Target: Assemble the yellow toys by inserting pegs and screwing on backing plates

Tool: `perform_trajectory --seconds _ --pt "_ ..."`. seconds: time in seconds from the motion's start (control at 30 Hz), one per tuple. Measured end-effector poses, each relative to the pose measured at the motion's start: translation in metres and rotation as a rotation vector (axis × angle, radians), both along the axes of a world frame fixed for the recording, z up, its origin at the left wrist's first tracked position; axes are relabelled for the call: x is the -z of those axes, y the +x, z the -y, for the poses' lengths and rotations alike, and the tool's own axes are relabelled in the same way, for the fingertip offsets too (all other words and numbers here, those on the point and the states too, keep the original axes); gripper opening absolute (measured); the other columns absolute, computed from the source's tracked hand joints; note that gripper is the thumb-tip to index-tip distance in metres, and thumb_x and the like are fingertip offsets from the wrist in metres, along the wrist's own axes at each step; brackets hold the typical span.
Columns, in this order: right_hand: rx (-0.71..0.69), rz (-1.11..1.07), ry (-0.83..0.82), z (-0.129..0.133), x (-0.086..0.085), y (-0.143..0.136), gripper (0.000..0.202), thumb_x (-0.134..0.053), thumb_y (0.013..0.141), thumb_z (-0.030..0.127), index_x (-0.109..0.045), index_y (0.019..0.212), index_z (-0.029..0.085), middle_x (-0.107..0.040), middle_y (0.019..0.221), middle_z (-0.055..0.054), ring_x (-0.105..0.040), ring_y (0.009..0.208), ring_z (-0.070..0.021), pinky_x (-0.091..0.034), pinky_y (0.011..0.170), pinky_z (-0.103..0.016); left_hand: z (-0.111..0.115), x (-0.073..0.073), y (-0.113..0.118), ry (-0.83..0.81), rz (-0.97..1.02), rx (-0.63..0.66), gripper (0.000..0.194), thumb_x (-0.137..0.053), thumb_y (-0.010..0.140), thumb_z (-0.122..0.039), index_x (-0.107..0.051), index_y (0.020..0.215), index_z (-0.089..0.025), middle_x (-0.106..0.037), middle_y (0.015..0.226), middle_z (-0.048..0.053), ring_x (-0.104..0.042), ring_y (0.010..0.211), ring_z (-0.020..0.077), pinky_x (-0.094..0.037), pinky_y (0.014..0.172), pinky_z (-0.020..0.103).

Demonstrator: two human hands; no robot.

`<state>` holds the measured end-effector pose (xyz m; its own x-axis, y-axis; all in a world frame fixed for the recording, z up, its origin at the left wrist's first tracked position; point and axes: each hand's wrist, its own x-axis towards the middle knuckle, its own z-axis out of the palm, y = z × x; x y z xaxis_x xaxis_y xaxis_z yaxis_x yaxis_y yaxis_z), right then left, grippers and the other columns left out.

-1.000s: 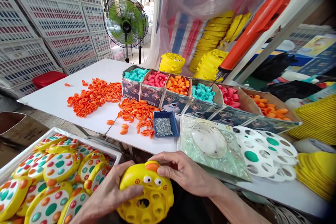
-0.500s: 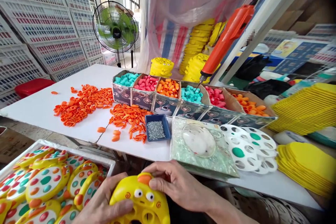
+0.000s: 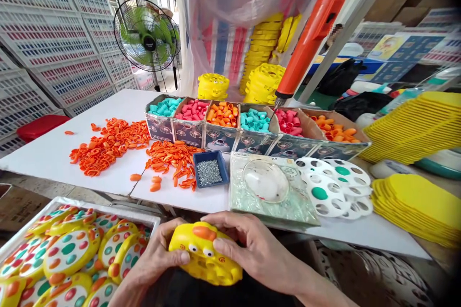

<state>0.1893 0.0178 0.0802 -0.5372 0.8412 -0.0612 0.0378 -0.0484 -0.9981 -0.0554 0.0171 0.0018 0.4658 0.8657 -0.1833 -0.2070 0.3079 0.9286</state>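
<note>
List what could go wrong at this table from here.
1. The left hand and right hand hold the yellow toy in front of the table, not over it; a slip could let it drop past the edge.
2. The blue tray of small metal pieces sits near the table's front edge, so a knock might spill them.
3. The few loose orange pieces near that edge could be brushed off.

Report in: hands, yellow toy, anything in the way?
Left hand and right hand: both gripping the yellow toy. Toy: orange crest uppermost, eyes showing. Nothing seen blocking it; orange power tool hangs apart, over the bins.
</note>
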Motion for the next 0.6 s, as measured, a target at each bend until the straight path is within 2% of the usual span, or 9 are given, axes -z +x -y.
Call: perform_trajectory --seconds 0.17,0.27,0.37,0.43,0.5,0.6 --pt "0.063 0.168 0.182 0.01 -0.014 0.002 0.033 -0.064 0.094 0.032 -0.072 0.125 0.023 -0.074 0.122 -0.006 -0.069 0.112 -0.0213 -0.05 0.101 -0.03 -0.001 0.009 0.009 0.008 -0.002 -0.022 0.053 -0.092 0.062 -0.046 -0.073 0.105 -0.02 -0.071 0.089 0.002 -0.061 0.078 0.0168 -0.048 0.07 0.023" --pt "0.07 0.191 0.182 0.013 -0.013 0.002 0.033 -0.064 0.095 0.034 -0.072 0.125 0.023 -0.075 0.121 -0.007 -0.07 0.11 -0.0214 -0.052 0.099 -0.03 -0.002 0.002 0.014 0.074 -0.043 0.007 0.061 -0.091 0.059 -0.053 -0.072 0.107 -0.02 -0.071 0.092 0.003 -0.061 0.081 0.0195 -0.048 0.07 0.024" --pt "0.082 0.215 0.186 0.014 -0.008 0.003 0.032 -0.062 0.097 0.036 -0.072 0.124 0.025 -0.076 0.117 -0.006 -0.071 0.106 -0.0213 -0.052 0.096 -0.03 -0.001 -0.013 0.021 0.171 -0.202 0.038 0.048 -0.084 0.067 -0.057 -0.071 0.09 -0.016 -0.064 0.078 0.002 -0.054 0.071 0.0167 -0.043 0.063 0.023" --pt "0.089 0.224 0.192 0.016 -0.002 0.006 0.031 -0.061 0.097 0.037 -0.073 0.123 0.025 -0.077 0.115 -0.005 -0.071 0.104 -0.0213 -0.051 0.094 -0.03 0.005 -0.022 0.028 0.231 -0.411 0.012 0.041 -0.076 0.077 -0.056 -0.065 0.077 -0.016 -0.056 0.069 -0.001 -0.047 0.065 0.0147 -0.038 0.059 0.023" --pt "0.083 0.235 0.152 0.02 0.011 0.01 0.029 -0.06 0.098 0.04 -0.075 0.118 0.025 -0.078 0.111 -0.005 -0.071 0.1 -0.0212 -0.051 0.09 -0.028 0.015 -0.024 0.037 0.243 -0.594 0.0 0.043 -0.07 0.081 -0.058 -0.059 0.069 -0.018 -0.05 0.066 -0.001 -0.043 0.065 0.0148 -0.035 0.058 0.023" --pt "0.045 0.288 0.029 0.033 0.048 0.016 0.034 -0.064 0.093 0.051 -0.078 0.105 0.023 -0.079 0.096 -0.004 -0.071 0.086 -0.02 -0.051 0.076 -0.025 0.035 -0.011 0.047 0.091 -0.669 0.059 0.049 -0.071 0.077 -0.064 -0.052 0.068 -0.02 -0.045 0.068 -0.003 -0.041 0.068 0.0154 -0.033 0.058 0.023"
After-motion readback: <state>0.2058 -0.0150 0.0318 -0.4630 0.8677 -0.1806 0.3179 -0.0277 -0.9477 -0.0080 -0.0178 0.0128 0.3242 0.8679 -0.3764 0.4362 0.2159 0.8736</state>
